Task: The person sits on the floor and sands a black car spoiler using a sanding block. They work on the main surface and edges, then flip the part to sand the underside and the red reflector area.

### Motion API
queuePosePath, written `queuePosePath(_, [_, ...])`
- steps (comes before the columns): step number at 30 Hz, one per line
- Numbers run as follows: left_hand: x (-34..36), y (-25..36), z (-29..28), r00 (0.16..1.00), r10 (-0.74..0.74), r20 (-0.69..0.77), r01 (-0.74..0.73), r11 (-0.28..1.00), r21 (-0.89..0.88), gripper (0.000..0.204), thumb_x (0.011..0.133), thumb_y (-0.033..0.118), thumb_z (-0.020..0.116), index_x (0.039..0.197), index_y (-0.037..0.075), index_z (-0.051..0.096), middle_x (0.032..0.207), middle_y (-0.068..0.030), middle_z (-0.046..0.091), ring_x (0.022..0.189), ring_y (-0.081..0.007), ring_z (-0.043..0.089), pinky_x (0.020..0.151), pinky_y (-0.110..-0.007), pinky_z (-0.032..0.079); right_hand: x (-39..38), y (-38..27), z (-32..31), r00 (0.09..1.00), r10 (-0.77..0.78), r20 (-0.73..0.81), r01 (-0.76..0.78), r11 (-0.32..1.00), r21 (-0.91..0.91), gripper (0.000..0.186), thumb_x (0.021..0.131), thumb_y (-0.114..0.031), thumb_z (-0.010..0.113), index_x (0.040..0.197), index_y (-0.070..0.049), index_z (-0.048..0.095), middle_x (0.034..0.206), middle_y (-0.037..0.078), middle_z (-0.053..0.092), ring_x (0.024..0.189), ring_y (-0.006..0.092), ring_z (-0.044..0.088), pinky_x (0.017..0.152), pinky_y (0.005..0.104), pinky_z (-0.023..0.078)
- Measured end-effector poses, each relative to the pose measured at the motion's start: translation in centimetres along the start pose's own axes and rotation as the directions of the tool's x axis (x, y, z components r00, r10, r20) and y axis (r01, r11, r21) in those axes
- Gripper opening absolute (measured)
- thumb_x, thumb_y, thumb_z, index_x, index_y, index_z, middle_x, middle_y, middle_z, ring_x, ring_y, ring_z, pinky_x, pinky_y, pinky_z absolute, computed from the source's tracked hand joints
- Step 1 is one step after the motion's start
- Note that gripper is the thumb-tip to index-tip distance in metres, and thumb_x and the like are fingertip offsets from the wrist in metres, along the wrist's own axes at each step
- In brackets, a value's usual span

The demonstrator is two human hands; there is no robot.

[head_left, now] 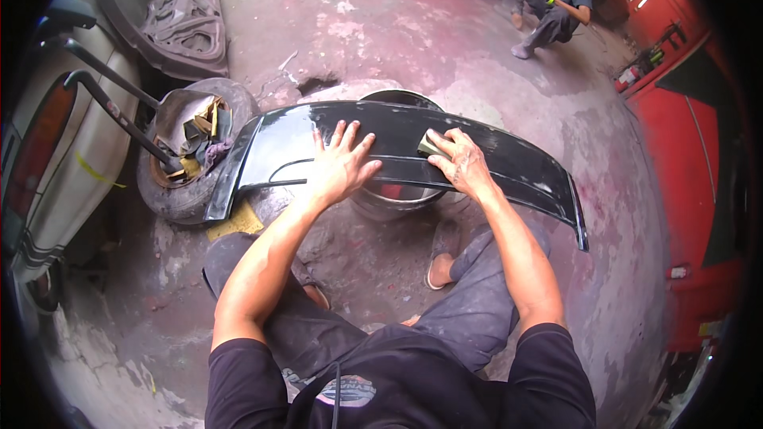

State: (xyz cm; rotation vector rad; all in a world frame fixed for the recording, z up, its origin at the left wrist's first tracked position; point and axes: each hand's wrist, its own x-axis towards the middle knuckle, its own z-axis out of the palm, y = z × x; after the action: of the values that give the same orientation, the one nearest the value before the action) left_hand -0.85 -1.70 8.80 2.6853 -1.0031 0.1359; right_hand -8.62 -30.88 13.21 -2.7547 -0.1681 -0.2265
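A long, glossy black car spoiler (524,157) lies across a round metal bucket (397,205) in front of my knees. Its left part has a whitish, dulled sheen, and both its ends bend downward. On the left half of the panel my left hand (342,165) rests flat with fingers spread, holding nothing. My right hand (462,160) grips a small pale greenish sanding block (429,143), pressed against the panel right of its middle. Thumb and fingers wrap the block, hiding part of it.
At left lies a tire (159,191) with scraps inside its rim, beside a yellow sheet (237,222). A bare trunk lid (179,20) leans behind it, near a pale car (67,167). A red vehicle (683,143) stands right. Another person (556,8) sits far right.
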Motion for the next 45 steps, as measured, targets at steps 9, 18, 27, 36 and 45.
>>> queuePosePath(9, [0.03,0.05,0.16,1.000,0.000,-0.018,0.000,1.000,-0.011,0.067,0.106,0.058,0.053,0.157,0.015,0.052,0.167,-0.0214,0.039,0.157,-0.0431,0.031,0.120,-0.078,0.021,-0.09,0.22,0.14,1.000,-0.006,-0.005,0.006,1.000,-0.003,0.052,0.094,-0.026,0.077,0.144,-0.015,0.068,0.128,0.022,0.064,0.118,0.0387,0.063,0.102,0.0480,0.053])
queuePosePath(18, [0.10,0.11,0.33,1.000,-0.001,-0.028,0.001,1.000,-0.006,0.066,0.106,0.057,0.054,0.156,0.015,0.053,0.166,-0.0213,0.039,0.157,-0.0432,0.031,0.120,-0.078,0.021,-0.06,0.26,0.00,1.000,0.012,0.011,-0.012,1.000,0.009,0.053,0.094,-0.027,0.078,0.144,-0.016,0.068,0.130,0.022,0.063,0.119,0.0390,0.062,0.103,0.0476,0.052])
queuePosePath(27, [0.04,0.27,0.07,1.000,-0.001,-0.029,0.001,1.000,-0.003,0.066,0.106,0.057,0.054,0.156,0.014,0.053,0.166,-0.0212,0.039,0.157,-0.0438,0.032,0.120,-0.078,0.020,-0.04,0.48,0.32,1.000,0.027,0.008,-0.027,0.999,0.016,0.054,0.093,-0.027,0.078,0.145,-0.017,0.067,0.131,0.022,0.062,0.121,0.0392,0.062,0.104,0.0479,0.052])
queuePosePath(36, [0.05,0.25,0.22,1.000,-0.005,-0.024,0.005,1.000,-0.019,0.065,0.105,0.057,0.054,0.156,0.015,0.054,0.167,-0.0219,0.038,0.158,-0.0438,0.030,0.121,-0.078,0.019,-0.11,0.40,0.32,1.000,-0.004,-0.016,0.004,1.000,0.016,0.053,0.094,-0.027,0.078,0.145,-0.015,0.067,0.129,0.021,0.063,0.122,0.0377,0.062,0.105,0.0476,0.052])
queuePosePath(45, [0.07,0.09,0.39,1.000,-0.005,-0.017,0.005,1.000,-0.009,0.067,0.106,0.058,0.053,0.157,0.015,0.053,0.168,-0.0217,0.037,0.158,-0.0434,0.029,0.122,-0.077,0.017,-0.12,0.53,0.39,0.999,-0.017,-0.034,0.018,1.000,0.022,0.053,0.094,-0.027,0.078,0.144,-0.016,0.067,0.127,0.021,0.064,0.118,0.0383,0.062,0.102,0.0482,0.053])
